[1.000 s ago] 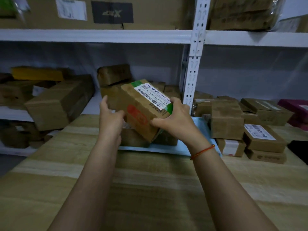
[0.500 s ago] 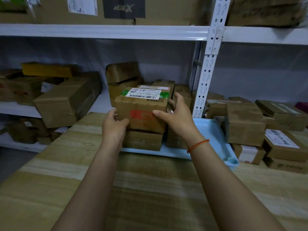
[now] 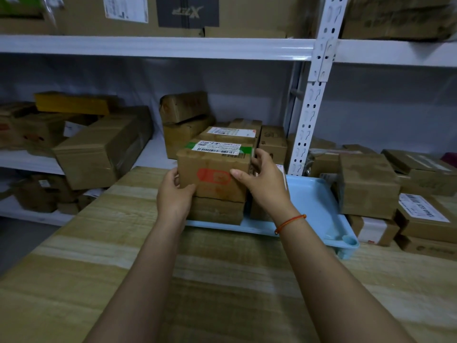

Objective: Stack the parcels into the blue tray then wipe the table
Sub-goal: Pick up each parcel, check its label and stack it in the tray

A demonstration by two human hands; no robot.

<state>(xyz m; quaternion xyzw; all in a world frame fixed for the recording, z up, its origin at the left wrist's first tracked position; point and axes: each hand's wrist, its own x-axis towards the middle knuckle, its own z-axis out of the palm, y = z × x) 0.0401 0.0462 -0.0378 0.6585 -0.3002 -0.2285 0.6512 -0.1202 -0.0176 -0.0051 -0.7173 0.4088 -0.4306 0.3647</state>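
A cardboard parcel (image 3: 214,169) with a white barcode label, green tape and a red print rests level on a flatter parcel (image 3: 216,210) in the left part of the blue tray (image 3: 314,206). My left hand (image 3: 174,194) grips its lower left corner. My right hand (image 3: 262,184) holds its right side, thumb on the front face. More parcels (image 3: 232,132) stand behind it in the tray. The tray's right half is bare.
Several loose parcels (image 3: 368,184) are piled on the wooden table (image 3: 222,280) right of the tray. A white metal shelf post (image 3: 311,107) rises behind the tray. Shelves at the back and left hold many boxes (image 3: 103,147).
The parcel was held tilted above the tray a second ago. It has been turned level and lowered onto the flat parcel, both hands staying on it.
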